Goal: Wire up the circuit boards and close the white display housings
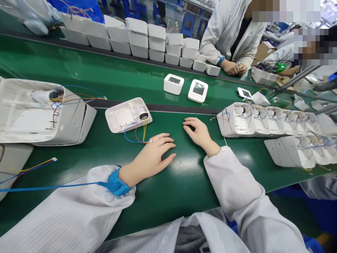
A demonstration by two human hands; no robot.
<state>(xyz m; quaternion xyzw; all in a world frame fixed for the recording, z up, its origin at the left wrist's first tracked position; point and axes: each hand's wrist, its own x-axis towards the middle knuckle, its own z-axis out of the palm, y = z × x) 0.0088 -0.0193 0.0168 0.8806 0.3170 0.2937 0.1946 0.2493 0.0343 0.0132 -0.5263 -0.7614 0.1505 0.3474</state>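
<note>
- Left hand (152, 154): lying palm down, low over the table (173, 200); fingers loosely spread, thumb standing apart, gripping nothing that shows. Palm contact with table: can't tell.
- Right hand (198, 133): fingers slightly curled and angling inward, thumb apart, holding nothing visible. A small gap of table is showing between the two hands.
- Blue wrist strap (118, 184) is wrapping the left wrist, cord running off left.
- White shell (119, 117): lying hollow side up on the table, beyond the left hand and to its left. Left hand is sitting nearer; right hand is sitting well apart from it. Long axis is running mostly left-right, right end slanting away from the person.
- Black round part (143, 116) is sitting in the shell's right end. Wires (145, 129) are trailing out toward the person, white connector (150, 141) ending right at the left hand's knuckles; touching or just beside, can't tell.
- Further left: larger white housing (71, 123), wires poking out toward the shell.
- Right: row of white housings (223, 123) is standing near the right hand.
- Past the dark rail (181, 110): two small screen units (198, 91) are resting side by side.
- Far edge: stacked white shells (138, 45) are lining up; co-worker's hands (231, 67) are meeting beside them.
</note>
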